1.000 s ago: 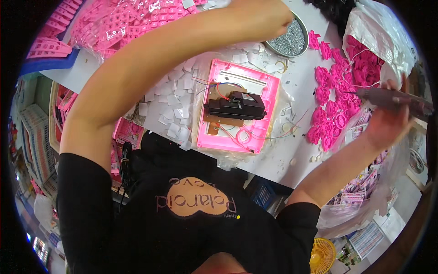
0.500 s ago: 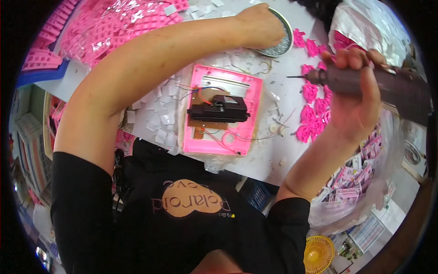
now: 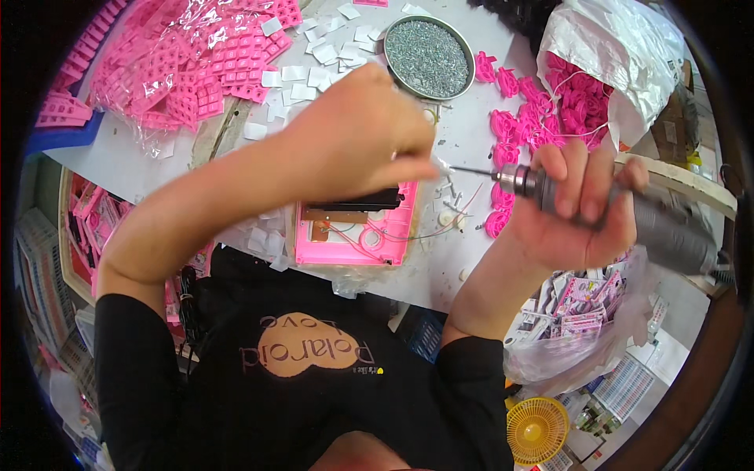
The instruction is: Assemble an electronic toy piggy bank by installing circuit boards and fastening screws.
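Observation:
My right hand [image 3: 577,200] is wrapped round a grey electric screwdriver [image 3: 664,228], its thin bit pointing left. The bit's tip is close to the fingertips of my left hand [image 3: 365,137], which is closed in a pinch; anything between those fingers is too small to make out. Below my left hand lies an open pink plastic casing [image 3: 345,253] with a black part [image 3: 361,202], a brown board and thin wires inside. My left hand and forearm cover its upper portion. Beyond it stands a round tin [image 3: 428,59] full of small silvery screws.
Pink coiled pieces [image 3: 506,129] line the table's right side, beside a white bag [image 3: 620,55] of more. Bagged pink keypad pieces [image 3: 181,63] lie far left, near scattered white squares [image 3: 318,51]. A plastic bag of printed packets [image 3: 581,306] and a yellow basket [image 3: 538,430] sit lower right.
My left hand has come out of the screw tin, back toward me over the pink casing. My right hand has brought the screwdriver lower and left, its bit meeting the left fingertips.

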Action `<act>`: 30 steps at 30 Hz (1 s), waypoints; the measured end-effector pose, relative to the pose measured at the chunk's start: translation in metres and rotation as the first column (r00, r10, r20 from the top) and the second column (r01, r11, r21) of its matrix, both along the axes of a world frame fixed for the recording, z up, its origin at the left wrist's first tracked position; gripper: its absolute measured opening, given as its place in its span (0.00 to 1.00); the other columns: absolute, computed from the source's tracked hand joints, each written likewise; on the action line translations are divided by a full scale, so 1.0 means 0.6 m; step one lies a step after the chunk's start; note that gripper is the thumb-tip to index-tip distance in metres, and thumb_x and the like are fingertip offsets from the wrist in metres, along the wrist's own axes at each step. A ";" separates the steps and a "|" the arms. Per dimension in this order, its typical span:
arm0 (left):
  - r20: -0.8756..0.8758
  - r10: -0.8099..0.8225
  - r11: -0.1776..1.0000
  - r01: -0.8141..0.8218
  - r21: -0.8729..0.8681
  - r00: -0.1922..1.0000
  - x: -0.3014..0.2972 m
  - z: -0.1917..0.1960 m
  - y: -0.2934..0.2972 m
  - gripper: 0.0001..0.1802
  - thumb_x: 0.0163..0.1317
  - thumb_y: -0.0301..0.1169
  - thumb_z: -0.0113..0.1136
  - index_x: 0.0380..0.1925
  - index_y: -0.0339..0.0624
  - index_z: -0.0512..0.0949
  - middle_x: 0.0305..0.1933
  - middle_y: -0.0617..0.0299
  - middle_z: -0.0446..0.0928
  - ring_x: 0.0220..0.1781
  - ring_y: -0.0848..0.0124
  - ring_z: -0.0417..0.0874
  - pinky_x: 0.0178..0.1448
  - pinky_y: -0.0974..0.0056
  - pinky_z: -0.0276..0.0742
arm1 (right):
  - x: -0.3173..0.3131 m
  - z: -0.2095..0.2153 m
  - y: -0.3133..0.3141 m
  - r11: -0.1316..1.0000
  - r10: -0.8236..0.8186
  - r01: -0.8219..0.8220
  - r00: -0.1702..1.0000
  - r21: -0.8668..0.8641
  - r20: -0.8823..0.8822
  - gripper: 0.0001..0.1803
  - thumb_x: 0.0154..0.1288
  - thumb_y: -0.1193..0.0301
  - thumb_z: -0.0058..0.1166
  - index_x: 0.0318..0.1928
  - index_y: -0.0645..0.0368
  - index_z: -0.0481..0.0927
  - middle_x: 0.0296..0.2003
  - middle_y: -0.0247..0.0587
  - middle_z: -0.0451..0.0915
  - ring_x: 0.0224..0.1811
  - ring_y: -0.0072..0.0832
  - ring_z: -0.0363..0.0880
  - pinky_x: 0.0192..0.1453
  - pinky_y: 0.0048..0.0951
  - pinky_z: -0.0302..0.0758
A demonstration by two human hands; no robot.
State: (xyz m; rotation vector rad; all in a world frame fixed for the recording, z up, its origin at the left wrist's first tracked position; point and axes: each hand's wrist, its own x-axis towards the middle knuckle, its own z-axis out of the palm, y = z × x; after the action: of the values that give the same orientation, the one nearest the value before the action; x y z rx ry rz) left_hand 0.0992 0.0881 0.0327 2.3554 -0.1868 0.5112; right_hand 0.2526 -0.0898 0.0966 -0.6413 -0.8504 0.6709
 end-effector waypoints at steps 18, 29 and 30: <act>0.125 0.065 0.991 -0.079 0.108 0.990 -0.087 -0.005 -0.040 0.11 0.52 0.35 0.76 0.33 0.50 0.83 0.31 0.68 0.79 0.33 0.69 0.79 0.53 0.55 0.63 | -0.103 0.003 0.014 0.995 0.086 -0.082 0.994 -0.050 0.063 0.17 0.67 0.68 0.60 0.51 0.48 0.68 0.19 0.31 0.67 0.18 0.26 0.65 0.32 0.37 0.73; 0.179 -0.151 0.988 0.147 0.039 0.972 -0.032 0.025 -0.016 0.08 0.59 0.35 0.69 0.33 0.49 0.79 0.34 0.65 0.78 0.38 0.66 0.78 0.58 0.52 0.62 | -0.086 -0.010 0.005 0.995 0.076 -0.071 0.995 -0.071 0.062 0.15 0.66 0.71 0.55 0.51 0.50 0.68 0.19 0.33 0.67 0.19 0.27 0.66 0.35 0.37 0.74; 0.153 -0.197 0.979 0.185 0.089 0.968 -0.022 0.030 -0.010 0.08 0.60 0.35 0.68 0.32 0.48 0.78 0.33 0.64 0.78 0.38 0.66 0.78 0.57 0.53 0.63 | -0.084 -0.009 0.003 0.996 0.060 -0.056 0.996 -0.068 0.072 0.15 0.66 0.71 0.55 0.51 0.50 0.68 0.19 0.33 0.67 0.19 0.26 0.66 0.35 0.37 0.74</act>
State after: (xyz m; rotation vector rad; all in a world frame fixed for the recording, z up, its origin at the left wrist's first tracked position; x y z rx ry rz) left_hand 0.0861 0.0819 0.0508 2.3365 -0.5109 0.6090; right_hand 0.2021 -0.0878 0.0914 -0.7062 -0.9210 0.7338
